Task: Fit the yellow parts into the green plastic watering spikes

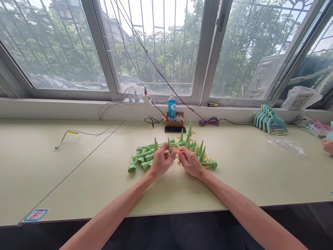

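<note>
Over the front of a pile of green plastic parts, my left hand (162, 160) pinches a green plastic watering spike (170, 146), its pointed tip up. My right hand (191, 161) is close beside it, fingers pinched together near the spike's side; what they hold is too small and hidden to make out. Green spikes with wide ribbed ends (142, 156) lie at the left of the pile. More spikes (201, 152) stand upright or lie at the right, among small yellow plastic pieces (208, 160).
Behind the pile are a phone (175, 129), a cardboard box (178, 121) and a blue bottle (171, 107). Cables (209, 121) run along the wall. Hanger-like teal items (273, 121) and a plastic bag (286, 146) lie right. Another person's hand (327, 146) shows at the right edge.
</note>
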`<state>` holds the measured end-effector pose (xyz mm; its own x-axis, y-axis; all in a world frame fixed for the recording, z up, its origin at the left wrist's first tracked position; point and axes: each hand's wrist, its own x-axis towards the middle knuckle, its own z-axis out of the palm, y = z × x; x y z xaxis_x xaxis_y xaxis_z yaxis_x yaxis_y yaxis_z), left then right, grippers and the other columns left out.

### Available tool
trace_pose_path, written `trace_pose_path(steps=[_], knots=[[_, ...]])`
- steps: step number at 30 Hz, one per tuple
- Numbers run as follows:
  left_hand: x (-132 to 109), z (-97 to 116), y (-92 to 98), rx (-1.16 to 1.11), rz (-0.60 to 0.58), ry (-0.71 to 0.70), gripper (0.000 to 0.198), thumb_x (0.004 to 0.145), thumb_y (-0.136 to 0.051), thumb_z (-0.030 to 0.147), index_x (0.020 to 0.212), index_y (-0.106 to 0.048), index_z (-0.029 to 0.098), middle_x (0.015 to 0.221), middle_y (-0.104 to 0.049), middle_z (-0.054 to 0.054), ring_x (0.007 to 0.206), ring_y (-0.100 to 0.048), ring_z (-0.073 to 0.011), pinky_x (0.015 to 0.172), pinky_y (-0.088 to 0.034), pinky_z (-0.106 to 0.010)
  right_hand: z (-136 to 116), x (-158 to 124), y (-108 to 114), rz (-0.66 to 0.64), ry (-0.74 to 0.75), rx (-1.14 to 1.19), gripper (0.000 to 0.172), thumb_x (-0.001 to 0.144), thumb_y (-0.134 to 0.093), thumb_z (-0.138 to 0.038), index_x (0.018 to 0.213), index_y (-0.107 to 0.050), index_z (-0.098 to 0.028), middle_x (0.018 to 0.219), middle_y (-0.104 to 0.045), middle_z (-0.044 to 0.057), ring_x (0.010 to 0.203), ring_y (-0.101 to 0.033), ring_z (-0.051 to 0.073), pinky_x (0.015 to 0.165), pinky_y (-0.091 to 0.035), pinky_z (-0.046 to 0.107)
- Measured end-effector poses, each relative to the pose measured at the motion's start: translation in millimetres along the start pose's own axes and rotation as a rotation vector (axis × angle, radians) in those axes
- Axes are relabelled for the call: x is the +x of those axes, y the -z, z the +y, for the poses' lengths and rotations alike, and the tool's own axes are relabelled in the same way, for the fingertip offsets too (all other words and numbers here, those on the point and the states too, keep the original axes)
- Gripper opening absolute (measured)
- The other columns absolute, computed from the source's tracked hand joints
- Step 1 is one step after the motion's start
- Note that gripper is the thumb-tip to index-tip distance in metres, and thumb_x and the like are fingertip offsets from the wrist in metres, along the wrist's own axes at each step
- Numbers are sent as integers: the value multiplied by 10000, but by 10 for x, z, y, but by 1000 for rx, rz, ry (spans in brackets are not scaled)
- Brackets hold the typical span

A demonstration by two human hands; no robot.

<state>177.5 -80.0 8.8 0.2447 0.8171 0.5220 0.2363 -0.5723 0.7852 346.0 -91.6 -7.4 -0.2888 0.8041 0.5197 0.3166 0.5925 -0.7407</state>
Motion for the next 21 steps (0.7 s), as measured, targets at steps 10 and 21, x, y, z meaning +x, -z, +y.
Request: trace_pose_path(steps=[10, 21], knots=[[-1, 22, 2, -5, 0, 17, 243, 852, -641, 374, 889, -493, 184, 918, -631, -25, 420, -295, -11, 400, -219, -189, 42, -3, 0, 10, 3, -36, 295, 1002, -399, -441, 980, -537, -181, 610, -524, -39, 511, -496, 107, 544, -421, 231], [-14, 19, 3, 32, 6, -28, 223, 862, -625, 381, 870, -514, 188, 846, -613, 6, 418, -265, -14, 395, -200, -192, 39, -5, 0, 8, 31, -58, 296, 1000, -404, -401, 791, -470, -203, 570, -503, -43, 487, -437, 102, 524, -379, 228]])
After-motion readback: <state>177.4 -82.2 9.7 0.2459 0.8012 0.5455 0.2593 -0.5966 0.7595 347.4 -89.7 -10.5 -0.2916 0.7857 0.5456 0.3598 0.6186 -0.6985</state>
